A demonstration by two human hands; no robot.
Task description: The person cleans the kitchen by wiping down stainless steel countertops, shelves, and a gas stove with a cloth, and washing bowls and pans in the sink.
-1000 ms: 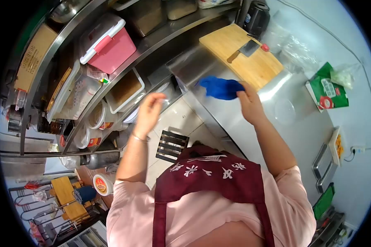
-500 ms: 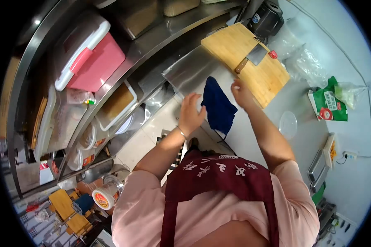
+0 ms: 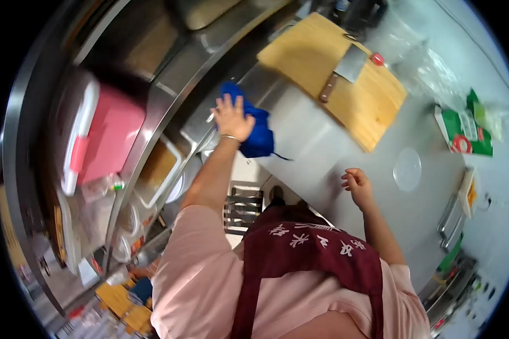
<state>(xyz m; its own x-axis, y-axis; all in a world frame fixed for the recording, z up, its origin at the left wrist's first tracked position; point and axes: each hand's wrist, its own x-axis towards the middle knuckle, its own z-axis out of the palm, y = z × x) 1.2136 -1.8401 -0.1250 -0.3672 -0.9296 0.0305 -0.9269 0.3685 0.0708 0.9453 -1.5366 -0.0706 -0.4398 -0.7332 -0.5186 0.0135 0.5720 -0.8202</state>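
On our left, the metal shelf [image 3: 164, 95] runs at a slant, and a strip of tiled floor [image 3: 246, 175] lies between it and the bench [image 3: 305, 135], with a black slatted stool [image 3: 243, 212] taking up part of that walking room. Our left hand [image 3: 234, 121] rests on the blue cloth [image 3: 260, 135], by the bench's front edge near its left end, its fingers spread out rather than gripping. We cannot tell whether the cloth hangs past the edge. A band of metal separates it from the chopping board [image 3: 300, 56]. Farther right, our right hand [image 3: 356, 186] is over the bench, its fingers loosely curled and released, with a broad open stretch of metal between it and the board.

Starting again from the left, we see a pink box [image 3: 110, 138] on the shelving, then the shiny bench top, where the board carries a cleaver [image 3: 352, 63] and a small red object [image 3: 377, 59]. Beyond our right hand lie a clear round lid [image 3: 407, 169], a green packet [image 3: 464, 133] and a tray of yellow food [image 3: 470, 192], beside the pale wall [image 3: 475, 62].
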